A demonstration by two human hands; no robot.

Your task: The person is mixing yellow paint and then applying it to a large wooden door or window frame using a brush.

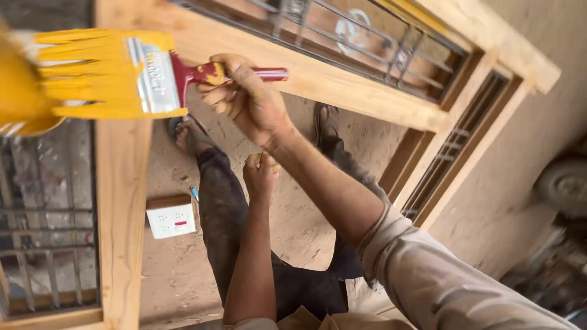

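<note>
One right hand [247,101] pinches the paintbrush [122,76] by its red handle for reach over the wooden frame [122,201]; left hand [260,174] hangs loosely curled, holding nothing.

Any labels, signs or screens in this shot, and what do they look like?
No signs or screens.
Printed marking on the paintbrush ferrule: small lettering on the silver metal band, between yellow bristles and red handle, held in the right hand.
Sticker on the white socket box on the floor: small, red.

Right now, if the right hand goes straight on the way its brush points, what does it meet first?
The right hand aims the wide yellow paintbrush to the picture's left. Its bristles would probably meet the yellow container at the edge first; they look almost touching, though depth is unclear.
</note>
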